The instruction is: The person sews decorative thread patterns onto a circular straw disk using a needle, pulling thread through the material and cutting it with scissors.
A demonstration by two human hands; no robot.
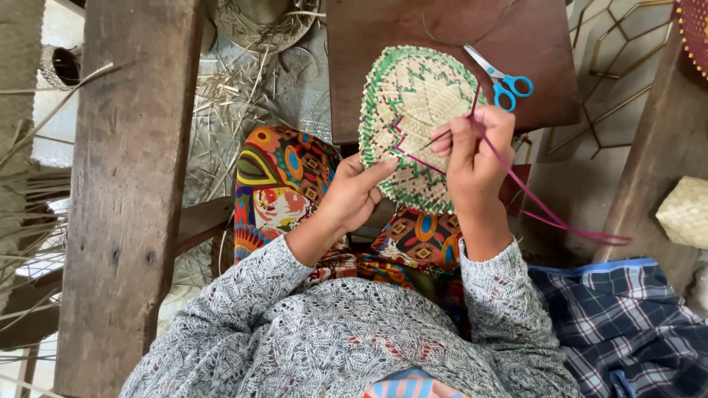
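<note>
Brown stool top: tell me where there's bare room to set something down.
The brown stool top is bare left of the blue-handled scissors, above the woven fan. Its near edge is crowded by the fan, the right hand and the magenta strip.

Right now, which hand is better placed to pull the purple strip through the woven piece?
The right hand: it already pinches the purple strip; the left hand steadies the woven piece.

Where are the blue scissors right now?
The blue scissors lie on the brown wooden board, upper right of the head view, just beyond the woven mat and above the right hand.
</note>
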